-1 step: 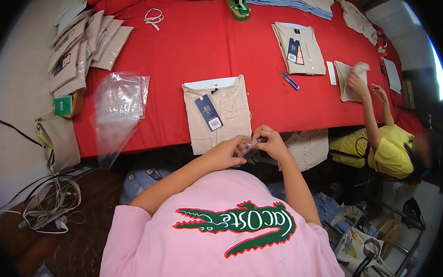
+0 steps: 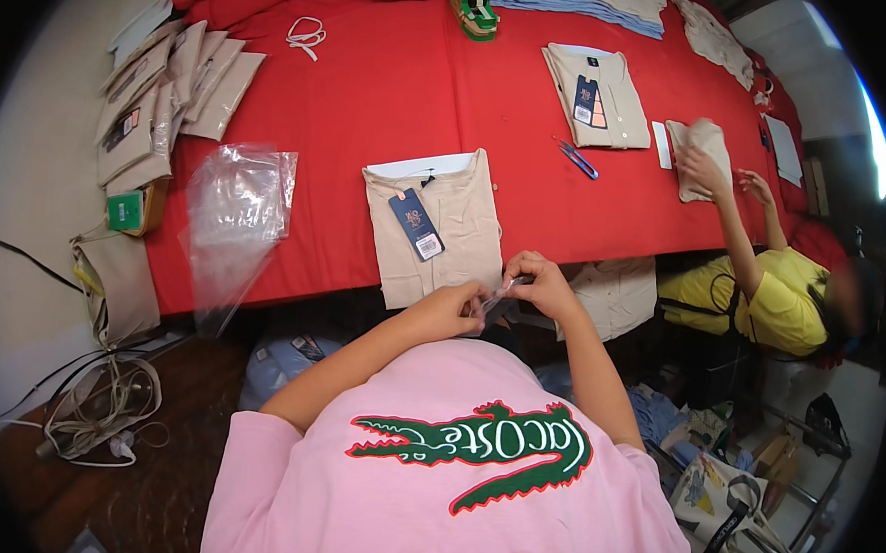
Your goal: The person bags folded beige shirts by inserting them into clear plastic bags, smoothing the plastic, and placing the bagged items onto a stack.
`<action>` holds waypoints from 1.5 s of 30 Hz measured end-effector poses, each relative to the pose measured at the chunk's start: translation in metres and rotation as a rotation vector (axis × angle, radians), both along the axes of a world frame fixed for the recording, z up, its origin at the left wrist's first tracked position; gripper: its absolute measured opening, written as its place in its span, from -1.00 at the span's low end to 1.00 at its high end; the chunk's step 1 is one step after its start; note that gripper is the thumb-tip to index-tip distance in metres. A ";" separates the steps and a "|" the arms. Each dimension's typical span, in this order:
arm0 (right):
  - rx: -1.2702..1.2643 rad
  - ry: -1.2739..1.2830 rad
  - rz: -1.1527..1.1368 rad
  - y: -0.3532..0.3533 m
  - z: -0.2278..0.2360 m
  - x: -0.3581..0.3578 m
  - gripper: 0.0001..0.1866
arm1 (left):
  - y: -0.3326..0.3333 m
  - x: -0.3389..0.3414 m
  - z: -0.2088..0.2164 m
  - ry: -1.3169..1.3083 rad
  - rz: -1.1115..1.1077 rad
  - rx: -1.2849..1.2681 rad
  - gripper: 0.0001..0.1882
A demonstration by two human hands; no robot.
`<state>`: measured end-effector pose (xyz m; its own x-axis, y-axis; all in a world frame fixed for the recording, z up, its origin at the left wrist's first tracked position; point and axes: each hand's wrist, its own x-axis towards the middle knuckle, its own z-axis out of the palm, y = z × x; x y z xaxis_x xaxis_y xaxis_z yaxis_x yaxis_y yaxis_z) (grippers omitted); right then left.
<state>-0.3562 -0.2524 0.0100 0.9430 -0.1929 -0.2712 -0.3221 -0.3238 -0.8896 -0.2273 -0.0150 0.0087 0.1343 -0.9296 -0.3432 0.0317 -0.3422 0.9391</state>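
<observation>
Close to my body, at the table's near edge, both hands pinch a small piece of clear plastic (image 2: 495,297), perhaps part of a bag. My left hand (image 2: 448,311) is closed on its left side, with the fingers curled. On the other side, my right hand (image 2: 545,286) grips it between thumb and fingers. Just beyond them lies a folded beige shirt (image 2: 456,217) with white card at its collar. A dark blue hang tag (image 2: 418,224) rests on the shirt front. Part of the shirt's lower right corner is hidden by my hands.
Clear bags (image 2: 239,201) lie at left, overhanging the red-covered table (image 2: 372,93). Behind them are packed beige garments (image 2: 131,110). Thread snips (image 2: 577,159) lie near another folded shirt (image 2: 623,101). A co-worker in yellow (image 2: 787,300) handles beige cloth at right. A tape dispenser (image 2: 474,8) stands far back.
The plastic between my hands is drawn out thinner, and my left fingers have shifted slightly. At right, the co-worker's hand and the beige cloth have moved a little to the left.
</observation>
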 end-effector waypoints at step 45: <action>-0.505 -0.027 0.025 0.026 0.008 0.055 -0.88 | 0.110 0.032 0.014 -1.012 0.645 0.153 -0.90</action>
<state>-0.3011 -0.2262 0.0176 0.9543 -0.2714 -0.1251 -0.2879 -0.7230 -0.6280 -0.1949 0.0945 0.0225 0.8297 -0.5518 0.0841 -0.4881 -0.6443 0.5888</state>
